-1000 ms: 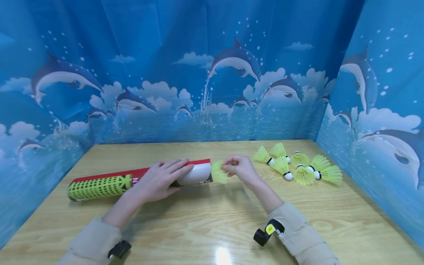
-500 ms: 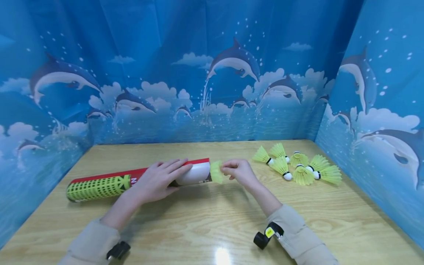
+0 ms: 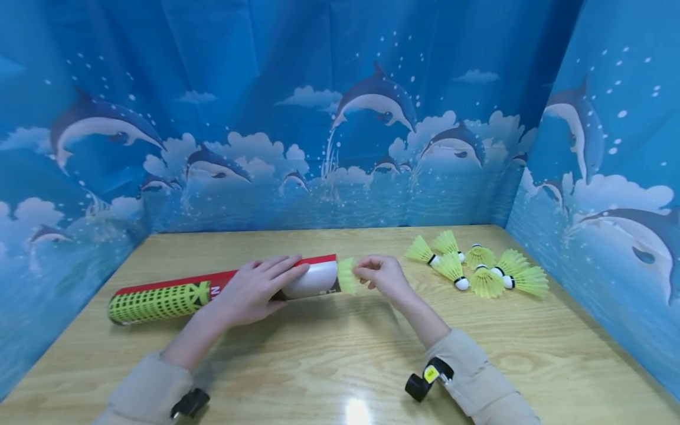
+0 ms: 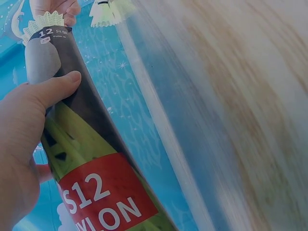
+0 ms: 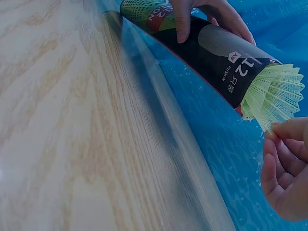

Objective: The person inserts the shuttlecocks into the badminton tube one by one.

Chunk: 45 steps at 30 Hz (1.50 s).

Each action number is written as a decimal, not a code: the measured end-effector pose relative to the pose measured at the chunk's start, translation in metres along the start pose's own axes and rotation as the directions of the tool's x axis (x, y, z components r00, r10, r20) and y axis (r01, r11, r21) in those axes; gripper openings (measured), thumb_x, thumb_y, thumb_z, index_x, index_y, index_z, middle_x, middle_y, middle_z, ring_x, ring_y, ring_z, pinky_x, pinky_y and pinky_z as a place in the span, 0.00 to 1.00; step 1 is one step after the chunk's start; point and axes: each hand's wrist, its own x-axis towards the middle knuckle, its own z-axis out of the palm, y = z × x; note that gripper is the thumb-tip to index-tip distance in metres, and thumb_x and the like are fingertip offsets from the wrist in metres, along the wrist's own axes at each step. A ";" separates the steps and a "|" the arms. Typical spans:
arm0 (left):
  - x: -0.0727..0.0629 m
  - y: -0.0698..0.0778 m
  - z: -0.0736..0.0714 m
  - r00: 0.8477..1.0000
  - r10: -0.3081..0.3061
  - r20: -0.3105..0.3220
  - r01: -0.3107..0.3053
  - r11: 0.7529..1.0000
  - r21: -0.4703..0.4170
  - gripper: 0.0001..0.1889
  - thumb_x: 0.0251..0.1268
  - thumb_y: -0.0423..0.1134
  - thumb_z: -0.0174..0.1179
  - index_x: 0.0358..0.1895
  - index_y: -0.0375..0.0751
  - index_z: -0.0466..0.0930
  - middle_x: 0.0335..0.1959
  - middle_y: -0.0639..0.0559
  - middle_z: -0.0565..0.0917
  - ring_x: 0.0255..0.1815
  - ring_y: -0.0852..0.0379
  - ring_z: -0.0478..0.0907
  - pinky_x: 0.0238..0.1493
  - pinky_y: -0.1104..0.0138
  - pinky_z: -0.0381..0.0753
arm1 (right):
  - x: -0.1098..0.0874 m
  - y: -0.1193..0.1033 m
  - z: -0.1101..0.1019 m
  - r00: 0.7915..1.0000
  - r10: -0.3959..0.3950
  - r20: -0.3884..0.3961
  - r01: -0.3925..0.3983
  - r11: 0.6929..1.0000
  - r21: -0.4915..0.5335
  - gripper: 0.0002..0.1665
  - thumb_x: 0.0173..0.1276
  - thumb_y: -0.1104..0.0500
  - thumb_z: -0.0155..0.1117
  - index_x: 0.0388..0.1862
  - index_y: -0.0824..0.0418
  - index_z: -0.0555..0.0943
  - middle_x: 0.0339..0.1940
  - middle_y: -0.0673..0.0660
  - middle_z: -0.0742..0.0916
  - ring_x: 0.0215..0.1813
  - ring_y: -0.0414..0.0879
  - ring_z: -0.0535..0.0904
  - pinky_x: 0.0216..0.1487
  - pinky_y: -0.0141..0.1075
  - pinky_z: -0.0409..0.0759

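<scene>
A long shuttlecock tube (image 3: 310, 280), coloured red, black, white and yellow-green, lies across the table in the head view. My left hand (image 3: 254, 293) grips it near its right end, with the thumb across the dark side in the left wrist view. Out of the tube's right mouth sticks the skirt of a yellow-green shuttlecock (image 5: 278, 91); its cork is hidden inside. My right hand (image 3: 386, 277) pinches the skirt's rim between thumb and fingertip, plain to see in the right wrist view.
Several loose yellow-green shuttlecocks (image 3: 450, 268) with white corks lie in a group at the table's back right. The wooden table (image 3: 329, 360) meets a blue dolphin-print curtain (image 3: 255, 136) behind and at the right.
Over the last second my right hand has shifted slightly left, and a little less of the shuttlecock's skirt shows outside the tube. My left hand stays on the tube.
</scene>
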 end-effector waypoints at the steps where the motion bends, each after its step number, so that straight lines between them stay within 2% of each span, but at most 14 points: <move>1: 0.000 0.000 0.000 1.000 0.001 -0.001 -0.001 1.000 0.002 0.44 0.44 0.48 0.73 0.68 0.48 0.63 0.66 0.47 0.68 0.61 0.46 0.68 0.48 0.46 0.75 | 0.000 0.000 0.000 1.000 0.003 -0.004 -0.003 1.000 0.000 0.08 0.60 0.64 0.64 0.36 0.68 0.82 0.26 0.53 0.84 0.28 0.42 0.78 0.30 0.36 0.77; 9: 0.001 0.000 0.002 1.000 0.006 -0.012 -0.006 1.000 0.001 0.44 0.43 0.48 0.73 0.68 0.47 0.64 0.65 0.46 0.68 0.61 0.46 0.69 0.47 0.47 0.75 | 0.002 -0.002 0.005 1.000 0.025 -0.008 -0.025 1.000 0.001 0.07 0.59 0.64 0.64 0.36 0.67 0.82 0.27 0.54 0.84 0.29 0.43 0.78 0.30 0.34 0.78; 24: -0.001 -0.001 0.003 1.000 -0.006 -0.020 0.006 1.000 -0.004 0.44 0.42 0.48 0.74 0.67 0.47 0.64 0.66 0.47 0.68 0.62 0.47 0.68 0.48 0.47 0.75 | 0.003 -0.005 0.011 1.000 0.001 -0.019 -0.001 1.000 -0.005 0.06 0.60 0.65 0.64 0.35 0.67 0.83 0.26 0.54 0.85 0.28 0.43 0.78 0.29 0.35 0.78; 32: 0.001 -0.001 0.003 0.999 0.015 -0.041 -0.015 1.000 -0.003 0.45 0.42 0.48 0.74 0.68 0.48 0.63 0.65 0.47 0.68 0.61 0.46 0.69 0.46 0.47 0.75 | 0.002 -0.008 0.017 0.999 -0.022 -0.027 0.021 0.999 -0.029 0.05 0.60 0.65 0.65 0.34 0.66 0.83 0.26 0.54 0.85 0.28 0.43 0.79 0.30 0.35 0.79; 45: 0.002 0.001 0.001 1.000 -0.016 -0.010 0.016 1.000 -0.016 0.44 0.43 0.47 0.74 0.68 0.49 0.64 0.66 0.47 0.68 0.62 0.46 0.68 0.48 0.45 0.74 | 0.001 -0.009 0.026 0.997 -0.059 -0.057 0.056 0.997 -0.054 0.05 0.60 0.66 0.64 0.34 0.66 0.84 0.26 0.56 0.85 0.26 0.43 0.79 0.28 0.34 0.79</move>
